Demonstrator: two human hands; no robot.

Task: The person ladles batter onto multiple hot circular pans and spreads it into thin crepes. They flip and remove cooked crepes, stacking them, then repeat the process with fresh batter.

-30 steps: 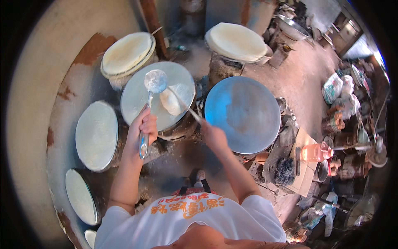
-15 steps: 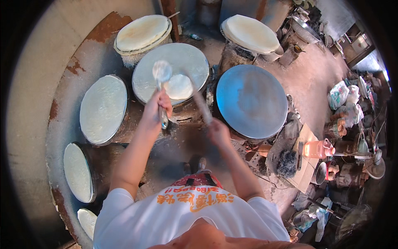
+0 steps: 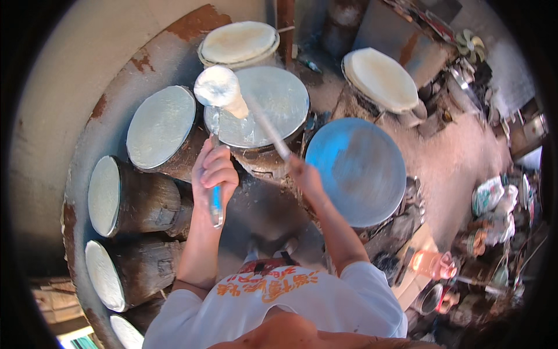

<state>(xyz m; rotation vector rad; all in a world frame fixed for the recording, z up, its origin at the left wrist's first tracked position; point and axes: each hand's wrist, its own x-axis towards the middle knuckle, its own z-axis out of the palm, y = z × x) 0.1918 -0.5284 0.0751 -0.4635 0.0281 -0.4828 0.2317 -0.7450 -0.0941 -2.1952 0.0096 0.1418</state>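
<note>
Head view shows a ring of round cloth-topped steamer drums; I work at the grey one [image 3: 273,99] directly ahead of both hands. A blue round lid [image 3: 356,170] lies just right of my right hand. My left hand [image 3: 214,170] is clamped around a ladle [image 3: 217,87], its white-coated bowl poised over the drum's near-left edge. My right hand [image 3: 305,177] is closed on a thin stick [image 3: 268,131] reaching onto the cloth. I judge good practice is: hold the ladle level, pour at centre, spread thinly outward.
</note>
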